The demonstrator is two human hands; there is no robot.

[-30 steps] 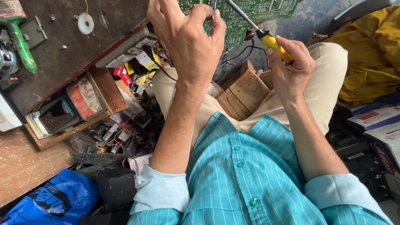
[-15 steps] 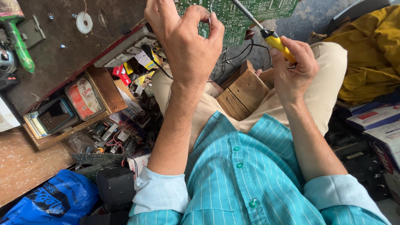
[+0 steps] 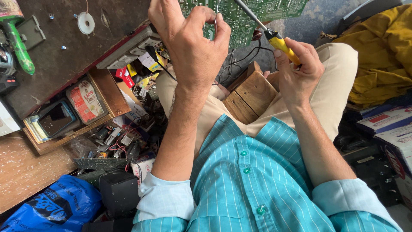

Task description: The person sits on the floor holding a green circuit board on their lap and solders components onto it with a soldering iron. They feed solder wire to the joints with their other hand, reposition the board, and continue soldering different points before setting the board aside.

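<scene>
My left hand [image 3: 193, 47] is raised at top centre, its fingers pinching a thin solder wire [image 3: 216, 21] against the green circuit board [image 3: 266, 10] that fills the top edge. My right hand [image 3: 298, 71] grips the yellow handle of a soldering iron [image 3: 281, 43]. The iron's metal shaft slants up and left, its tip touching the board's underside. A black cord trails from the iron down toward my lap. I sit in a turquoise striped shirt and beige trousers.
A wooden block [image 3: 249, 96] rests on my lap. An open wooden drawer [image 3: 101, 124] at left holds a tin, a phone and loose parts. A dark workbench [image 3: 56, 47] carries a solder spool [image 3: 86, 22] and a green-handled tool [image 3: 19, 47]. Yellow cloth [image 3: 382, 56] lies right, a blue bag [image 3: 51, 206] lower left.
Both hands have drifted slightly upward in the view and the iron's tip sits a little higher on the board. The grips are unchanged.
</scene>
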